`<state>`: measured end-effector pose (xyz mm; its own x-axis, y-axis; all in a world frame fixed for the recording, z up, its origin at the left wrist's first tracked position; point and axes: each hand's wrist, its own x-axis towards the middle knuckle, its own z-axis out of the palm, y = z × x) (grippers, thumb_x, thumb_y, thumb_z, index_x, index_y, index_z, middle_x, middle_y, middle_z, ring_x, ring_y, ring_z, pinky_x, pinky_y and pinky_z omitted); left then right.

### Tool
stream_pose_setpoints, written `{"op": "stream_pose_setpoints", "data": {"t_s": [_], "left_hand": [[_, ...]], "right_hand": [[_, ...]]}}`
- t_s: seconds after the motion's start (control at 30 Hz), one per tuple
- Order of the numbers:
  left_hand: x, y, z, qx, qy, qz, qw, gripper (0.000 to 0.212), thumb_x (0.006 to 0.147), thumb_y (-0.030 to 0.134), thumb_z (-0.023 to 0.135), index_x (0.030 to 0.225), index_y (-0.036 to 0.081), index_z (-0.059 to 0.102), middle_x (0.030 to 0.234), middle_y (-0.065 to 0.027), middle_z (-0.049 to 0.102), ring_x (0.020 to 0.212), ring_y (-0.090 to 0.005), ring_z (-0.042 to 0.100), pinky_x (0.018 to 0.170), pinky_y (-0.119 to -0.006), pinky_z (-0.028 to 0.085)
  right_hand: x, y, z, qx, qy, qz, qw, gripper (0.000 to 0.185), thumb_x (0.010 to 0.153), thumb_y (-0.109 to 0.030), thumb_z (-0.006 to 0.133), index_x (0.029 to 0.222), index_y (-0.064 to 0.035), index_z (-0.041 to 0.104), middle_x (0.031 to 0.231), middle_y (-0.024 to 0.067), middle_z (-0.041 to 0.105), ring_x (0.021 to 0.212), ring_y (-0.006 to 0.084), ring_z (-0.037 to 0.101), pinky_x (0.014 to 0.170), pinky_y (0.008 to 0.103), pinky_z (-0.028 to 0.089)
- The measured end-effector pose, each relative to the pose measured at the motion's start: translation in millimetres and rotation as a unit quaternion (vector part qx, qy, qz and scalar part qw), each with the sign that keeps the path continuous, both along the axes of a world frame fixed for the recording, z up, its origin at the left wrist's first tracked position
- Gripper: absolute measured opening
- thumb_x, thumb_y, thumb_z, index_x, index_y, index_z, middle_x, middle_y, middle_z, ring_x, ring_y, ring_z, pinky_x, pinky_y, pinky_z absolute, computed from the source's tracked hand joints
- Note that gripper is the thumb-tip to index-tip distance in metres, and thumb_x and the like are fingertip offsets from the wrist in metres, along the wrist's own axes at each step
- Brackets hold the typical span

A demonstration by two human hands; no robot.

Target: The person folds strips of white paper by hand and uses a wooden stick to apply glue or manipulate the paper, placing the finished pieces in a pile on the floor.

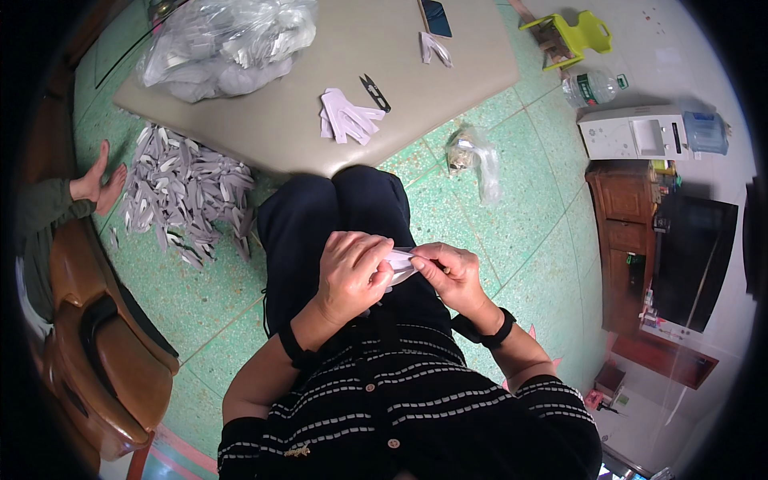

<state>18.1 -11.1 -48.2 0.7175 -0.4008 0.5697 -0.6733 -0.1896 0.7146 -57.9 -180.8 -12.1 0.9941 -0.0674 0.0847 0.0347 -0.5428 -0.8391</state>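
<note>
My left hand [355, 270] grips one side of a pale, folded strip piece [401, 261] above my lap. On its other side, my right hand [447, 273] pinches the same piece between thumb and fingers. A small brownish tip shows by the right fingers; what it belongs to is hidden. Ahead on the beige padded table [384, 42] lies a small pile of pale V-shaped strip pieces [348, 117]. Black thread snips [375, 93] rest beside that pile. Farther off, another V-shaped piece [435, 49] lies near a smartphone [435, 18].
A clear plastic bag [234, 48] full of white pieces sits on the table's left. Many grey-and-white pieces [186, 186] are heaped on the floor, beside another person's bare feet [99, 180]. A brown wooden seat [108, 336] stands left; a plastic bag [471, 156] lies right.
</note>
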Motion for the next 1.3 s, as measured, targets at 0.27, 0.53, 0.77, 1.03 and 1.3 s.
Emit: {"op": "stream_pose_setpoints", "data": {"t_s": [0.27, 0.53, 0.77, 1.03, 1.3], "left_hand": [[-0.2, -0.2, -2.5, 0.003, -0.047, -0.009, 0.999, 0.034, 0.062, -0.007, 0.061, 0.095, 0.001, 0.060, 0.087, -0.0083, 0.063, 0.074, -0.0239, 0.061, 0.066, -0.036, 0.046], [-0.5, 0.9, 3.5, 0.003, -0.054, -0.035, 0.998, 0.033, 0.063, -0.006, 0.062, 0.096, 0.000, 0.060, 0.089, -0.0084, 0.063, 0.074, -0.0238, 0.060, 0.065, -0.035, 0.046], [0.4, 1.4, 0.9, -0.004, -0.054, -0.047, 0.997, 0.032, 0.064, -0.005, 0.063, 0.095, 0.000, 0.060, 0.086, -0.0093, 0.062, 0.072, -0.0244, 0.060, 0.064, -0.035, 0.046], [2.8, 4.2, 2.2, -0.017, -0.045, -0.065, 0.997, 0.030, 0.066, -0.006, 0.064, 0.095, -0.001, 0.060, 0.088, -0.0096, 0.063, 0.073, -0.0250, 0.061, 0.064, -0.034, 0.047], [-0.7, 3.6, -4.5, -0.030, -0.005, -0.092, 0.995, 0.028, 0.067, -0.006, 0.063, 0.095, -0.002, 0.060, 0.090, -0.0111, 0.063, 0.074, -0.0265, 0.061, 0.066, -0.036, 0.049]], "right_hand": [[-1.1, 4.3, 7.6, 0.079, 0.121, -0.057, 0.988, 0.016, 0.082, -0.010, 0.067, 0.094, 0.0001, 0.065, 0.086, 0.0109, 0.068, 0.071, 0.0170, 0.065, 0.063, 0.0253, 0.050], [-1.8, 1.0, 8.5, 0.035, 0.057, -0.014, 0.998, 0.014, 0.080, -0.009, 0.068, 0.091, 0.0004, 0.066, 0.083, 0.0122, 0.067, 0.068, 0.0204, 0.065, 0.061, 0.0268, 0.050], [0.6, 0.9, 10.0, 0.012, 0.039, -0.011, 0.999, 0.013, 0.082, -0.008, 0.067, 0.091, 0.0000, 0.066, 0.082, 0.0105, 0.068, 0.068, 0.0192, 0.065, 0.060, 0.0263, 0.050], [4.5, 1.5, 8.1, 0.026, 0.024, -0.002, 0.999, 0.011, 0.081, -0.008, 0.067, 0.089, -0.0005, 0.065, 0.079, 0.0114, 0.066, 0.065, 0.0210, 0.065, 0.057, 0.0269, 0.050], [0.4, -1.0, 11.8, 0.004, 0.045, 0.015, 0.999, 0.010, 0.081, -0.008, 0.067, 0.089, -0.0012, 0.065, 0.081, 0.0112, 0.066, 0.065, 0.0217, 0.064, 0.056, 0.0274, 0.050]]}}
